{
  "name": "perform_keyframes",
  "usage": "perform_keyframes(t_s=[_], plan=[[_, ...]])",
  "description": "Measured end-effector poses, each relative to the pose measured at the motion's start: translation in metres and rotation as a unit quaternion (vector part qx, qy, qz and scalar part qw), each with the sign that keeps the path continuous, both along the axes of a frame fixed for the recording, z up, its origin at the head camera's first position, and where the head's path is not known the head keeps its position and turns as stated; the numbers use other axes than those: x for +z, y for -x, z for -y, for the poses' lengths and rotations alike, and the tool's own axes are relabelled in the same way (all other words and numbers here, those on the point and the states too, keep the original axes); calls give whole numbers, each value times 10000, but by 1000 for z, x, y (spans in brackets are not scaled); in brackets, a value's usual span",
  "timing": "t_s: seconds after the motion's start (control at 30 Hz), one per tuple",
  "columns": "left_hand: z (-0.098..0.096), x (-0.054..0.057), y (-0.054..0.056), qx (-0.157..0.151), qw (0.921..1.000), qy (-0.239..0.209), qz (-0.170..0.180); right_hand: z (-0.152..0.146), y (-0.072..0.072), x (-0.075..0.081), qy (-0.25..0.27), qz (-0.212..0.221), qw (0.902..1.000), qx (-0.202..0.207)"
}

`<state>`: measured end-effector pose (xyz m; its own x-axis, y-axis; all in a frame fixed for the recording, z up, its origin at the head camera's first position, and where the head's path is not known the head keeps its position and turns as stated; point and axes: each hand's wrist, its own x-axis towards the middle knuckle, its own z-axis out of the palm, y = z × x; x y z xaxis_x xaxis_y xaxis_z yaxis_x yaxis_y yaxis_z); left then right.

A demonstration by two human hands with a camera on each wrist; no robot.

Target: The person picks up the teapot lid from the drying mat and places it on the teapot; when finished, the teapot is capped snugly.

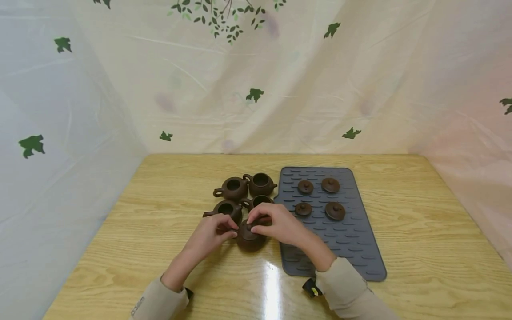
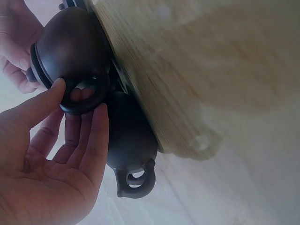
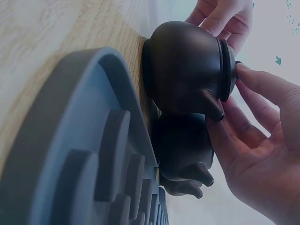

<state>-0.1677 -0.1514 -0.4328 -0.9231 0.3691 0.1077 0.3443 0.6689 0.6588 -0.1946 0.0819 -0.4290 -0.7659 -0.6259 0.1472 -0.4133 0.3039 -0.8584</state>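
A dark brown teapot [image 1: 251, 244] stands on the table nearest the person, its lid [image 3: 228, 70] seated on the rim. My left hand [image 1: 212, 235] pinches this teapot's loop handle [image 2: 84, 108] between thumb and fingers. On the other side, my right hand [image 1: 282, 224] holds the lid's small knob with thumb and fingertips. The spout [image 3: 208, 104] points toward the right hand in the right wrist view. Just behind are several lidless teapots, among them one at the left [image 1: 226, 210] and one partly hidden by the right hand [image 1: 262, 201].
A grey ridged mat [image 1: 332, 249] lies to the right of the teapots. Several loose lids rest on it, including a wide one [image 1: 335, 210] and a smaller one [image 1: 306, 186]. Two more open teapots, one left [image 1: 236, 192] and one right [image 1: 262, 184], stand farther back.
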Motion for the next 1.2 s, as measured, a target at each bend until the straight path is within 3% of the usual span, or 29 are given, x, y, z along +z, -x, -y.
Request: perform_keyframes(t_s=[0.5,0.73,1.2], plan=[[-5,-1,-5,231,9997,115,-6,-3,-2,-3,-40,-201,9998,4],[-4,-2,-6,139,9996,230,-91,-11,-3,-1,-80,-159,9998,-94],[2,-1,-5,98,9999,-17,19,-38,3,-5,-127,-299,9985,-444]])
